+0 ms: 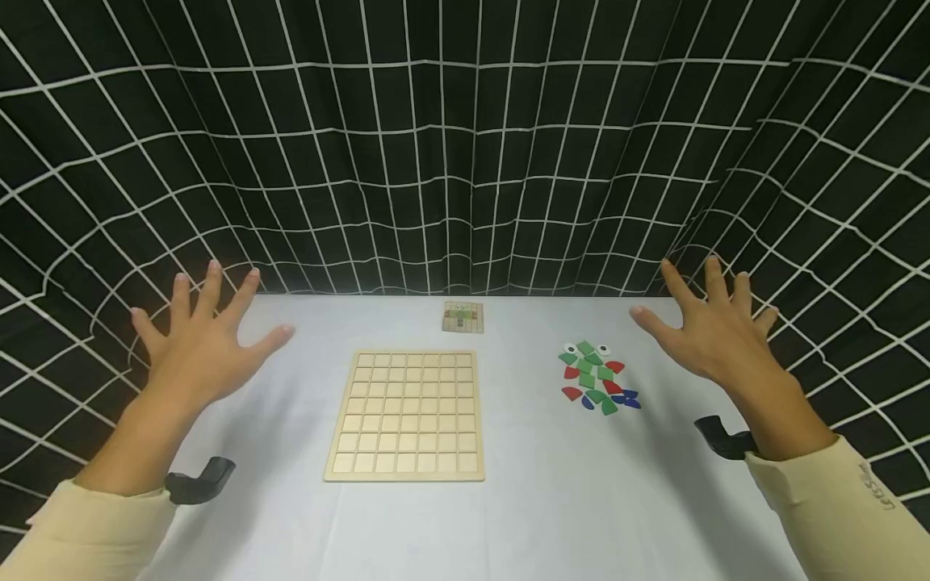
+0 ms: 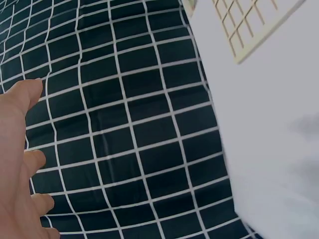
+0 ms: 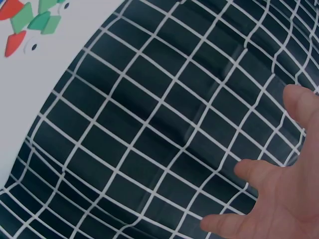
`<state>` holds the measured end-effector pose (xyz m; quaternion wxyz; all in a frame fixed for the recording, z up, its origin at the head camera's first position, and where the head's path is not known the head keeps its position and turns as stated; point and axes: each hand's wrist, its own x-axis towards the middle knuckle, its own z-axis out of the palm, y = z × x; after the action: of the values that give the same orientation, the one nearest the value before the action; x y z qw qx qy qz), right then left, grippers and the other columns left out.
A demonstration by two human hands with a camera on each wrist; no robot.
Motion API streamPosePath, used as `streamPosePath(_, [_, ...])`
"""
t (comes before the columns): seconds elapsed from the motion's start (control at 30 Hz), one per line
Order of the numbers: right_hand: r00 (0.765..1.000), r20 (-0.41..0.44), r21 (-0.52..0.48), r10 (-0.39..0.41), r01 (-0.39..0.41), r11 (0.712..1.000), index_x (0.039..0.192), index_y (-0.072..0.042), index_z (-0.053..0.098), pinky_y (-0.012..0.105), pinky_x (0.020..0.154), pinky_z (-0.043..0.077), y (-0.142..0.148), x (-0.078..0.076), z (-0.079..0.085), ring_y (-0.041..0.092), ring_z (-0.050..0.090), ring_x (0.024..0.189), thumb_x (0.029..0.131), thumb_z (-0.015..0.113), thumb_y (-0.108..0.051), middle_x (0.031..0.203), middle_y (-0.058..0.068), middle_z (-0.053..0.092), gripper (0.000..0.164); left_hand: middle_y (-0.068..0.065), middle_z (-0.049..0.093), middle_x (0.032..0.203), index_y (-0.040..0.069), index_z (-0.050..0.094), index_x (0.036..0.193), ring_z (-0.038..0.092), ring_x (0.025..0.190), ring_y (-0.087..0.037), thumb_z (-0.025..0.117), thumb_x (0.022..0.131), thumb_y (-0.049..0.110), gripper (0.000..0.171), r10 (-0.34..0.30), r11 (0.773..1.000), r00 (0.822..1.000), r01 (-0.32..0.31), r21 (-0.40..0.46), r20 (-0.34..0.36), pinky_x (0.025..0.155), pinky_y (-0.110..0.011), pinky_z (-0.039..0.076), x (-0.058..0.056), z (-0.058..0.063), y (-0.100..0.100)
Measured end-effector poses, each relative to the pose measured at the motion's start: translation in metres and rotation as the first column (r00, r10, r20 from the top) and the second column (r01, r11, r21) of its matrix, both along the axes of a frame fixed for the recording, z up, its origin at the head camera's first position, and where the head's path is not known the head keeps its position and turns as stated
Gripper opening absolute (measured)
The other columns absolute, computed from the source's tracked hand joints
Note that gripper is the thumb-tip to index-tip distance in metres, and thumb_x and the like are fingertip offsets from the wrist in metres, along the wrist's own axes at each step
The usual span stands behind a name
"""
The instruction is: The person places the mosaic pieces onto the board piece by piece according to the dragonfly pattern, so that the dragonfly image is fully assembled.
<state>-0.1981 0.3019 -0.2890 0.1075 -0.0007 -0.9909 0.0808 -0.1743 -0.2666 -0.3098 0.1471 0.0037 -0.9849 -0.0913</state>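
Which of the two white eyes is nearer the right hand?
The white eye on the right in the head view, toward the right hand; the other eye lies farther left, past the green piece between them.

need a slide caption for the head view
Left hand and right hand, spread wide, flank a pale grid board, loose colored pieces and a small patterned rectangle.

1. Left wrist view crops left hand [image 2: 14, 172] and gridded board [image 2: 263, 34].
2. Right wrist view crops right hand [image 3: 289, 189] and coloured pieces [image 3: 22, 18].
3. Head view: small card [image 1: 462, 317], its fine details too tiny to tell.
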Motion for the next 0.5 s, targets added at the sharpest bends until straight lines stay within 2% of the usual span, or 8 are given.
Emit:
streamPosePath(0.23, [1.0, -0.015, -0.023, 0.007, -0.008, 1.0, 0.156, -0.021, 0.011, 0.081, 0.089, -0.012, -0.001, 0.005, -0.004, 0.059, -0.014, 0.133, 0.09, 0.037, -0.071, 0.153, 0.034, -0.005, 0.087, -0.016, -0.004, 0.16, 0.022, 0.018, 0.156, -0.016, 0.141, -0.042, 0.047, 0.086, 0.071, 0.09, -0.017, 1.0, 0.999, 0.017, 0.002, -0.034, 0.094, -0.072, -0.021, 0.013, -0.023, 0.012])
streamPosePath(0.5, [0.996, -0.076, -0.045, 0.05, -0.054, 0.998, 0.155, -0.019, 0.017, 0.076, 0.097, -0.009, 0.0, 0.006, -0.015, 0.057, -0.007, 0.136, 0.091, 0.042, -0.065, 0.154, 0.032, 0.001, 0.083, -0.016, 0.007, 0.159, 0.019, 0.025, 0.154, -0.009, 0.142, -0.041, 0.055, 0.086, 0.065, 0.087, -0.057, 0.998, 0.996, 0.059, 0.025, -0.069, 0.097, -0.074, -0.014, 0.027, -0.059, 0.022])
